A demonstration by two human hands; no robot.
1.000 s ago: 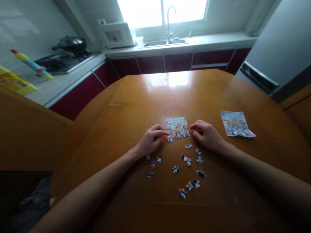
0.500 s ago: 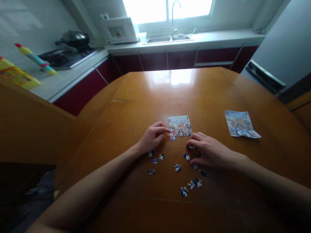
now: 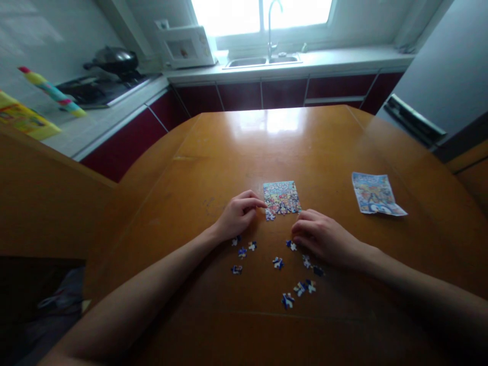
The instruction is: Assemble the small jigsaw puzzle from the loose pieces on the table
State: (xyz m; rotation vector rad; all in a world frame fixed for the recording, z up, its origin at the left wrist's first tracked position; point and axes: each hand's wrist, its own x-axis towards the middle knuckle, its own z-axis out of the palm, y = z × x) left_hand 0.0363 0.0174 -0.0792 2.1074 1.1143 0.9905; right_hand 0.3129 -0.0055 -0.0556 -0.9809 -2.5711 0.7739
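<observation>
A partly joined jigsaw puzzle (image 3: 282, 197) lies flat on the table, its lower edge ragged. At its left edge, my left hand (image 3: 242, 214) rests with the index finger stretched out to the puzzle's lower left corner; it holds nothing. Just below the puzzle's lower right corner, my right hand (image 3: 318, 234) has thumb and fingers drawn together on a puzzle piece, which the fingers now hide. Loose blue and white puzzle pieces (image 3: 278, 263) are scattered nearer to me, with one piece (image 3: 291, 245) close to my right fingertips and another (image 3: 236, 241) under my left wrist.
A creased picture sheet (image 3: 377, 194) lies to the right on the wooden table (image 3: 213, 147). Beyond the table are a counter with a sink (image 3: 247, 62), a white microwave (image 3: 186, 47) and a wok (image 3: 116, 60) on the stove. A fridge (image 3: 438, 66) stands at right.
My right thumb has moved up to the fingers, closing on the piece that showed beneath them. My left hand stays at the puzzle's edge. The view has shifted slightly.
</observation>
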